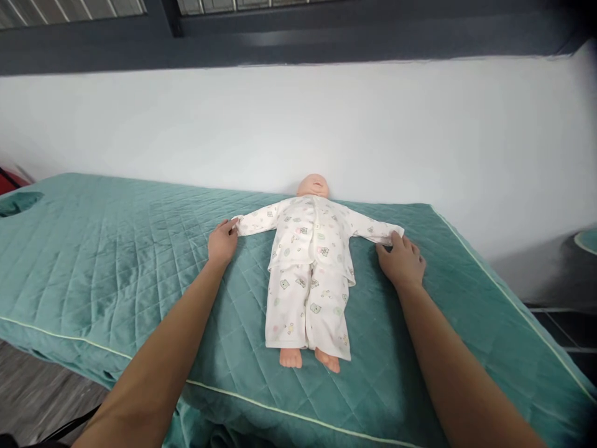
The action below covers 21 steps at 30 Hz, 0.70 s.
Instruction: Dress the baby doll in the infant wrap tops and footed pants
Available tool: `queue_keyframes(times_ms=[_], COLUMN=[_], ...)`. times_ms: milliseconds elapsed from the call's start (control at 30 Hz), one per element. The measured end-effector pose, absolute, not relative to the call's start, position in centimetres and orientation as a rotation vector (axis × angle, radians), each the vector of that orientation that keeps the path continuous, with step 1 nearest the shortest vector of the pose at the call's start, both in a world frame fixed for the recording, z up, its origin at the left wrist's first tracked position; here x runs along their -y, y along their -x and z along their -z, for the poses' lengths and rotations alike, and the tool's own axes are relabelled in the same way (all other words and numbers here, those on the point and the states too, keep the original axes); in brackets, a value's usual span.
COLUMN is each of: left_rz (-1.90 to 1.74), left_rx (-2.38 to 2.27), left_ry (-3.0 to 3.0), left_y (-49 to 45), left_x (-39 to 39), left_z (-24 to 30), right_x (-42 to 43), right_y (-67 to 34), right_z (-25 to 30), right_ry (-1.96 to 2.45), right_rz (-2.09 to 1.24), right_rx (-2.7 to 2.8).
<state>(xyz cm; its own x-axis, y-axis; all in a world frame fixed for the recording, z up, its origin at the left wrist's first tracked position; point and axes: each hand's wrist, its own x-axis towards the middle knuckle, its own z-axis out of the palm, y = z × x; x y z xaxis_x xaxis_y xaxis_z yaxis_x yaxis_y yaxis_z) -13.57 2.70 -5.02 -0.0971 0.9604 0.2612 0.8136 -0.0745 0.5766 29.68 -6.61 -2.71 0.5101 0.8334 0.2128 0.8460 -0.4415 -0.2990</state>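
Note:
A baby doll (313,242) lies on its back with both arms stretched out sideways. It wears a white long-sleeved top (310,227) and white trousers (305,305), both printed with small animal figures. The doll's bare feet (291,358) stick out of the trouser legs. At the cuff of the sleeve on the left (256,221), my left hand (222,241) is closed with its fingertips on the cloth. My right hand (402,258) has its thumb and forefinger around the cuff of the sleeve on the right (377,230). Neither of the doll's hands shows.
The doll rests on a bed with a green quilted cover (140,249), edged in pale piping. Behind it stands a white wall (298,124) under a dark frame (298,46). An opening (21,203) shows at the bed's far left. Wood-look floor (41,379) lies below.

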Motion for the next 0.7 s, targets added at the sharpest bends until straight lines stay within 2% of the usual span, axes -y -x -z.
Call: queue_keyframes(times_ms=[700], left_rz=[-0.818], left_rx=[-2.019], left_ry=[-1.916], left_y=[13.18], left_x=[-3.43], left_z=[4.66], right_x=[6.26], right_y=[-30.48], right_z=[3.17], right_ry=[2.341], right_rz=[0.032], right_rx=[1.391])
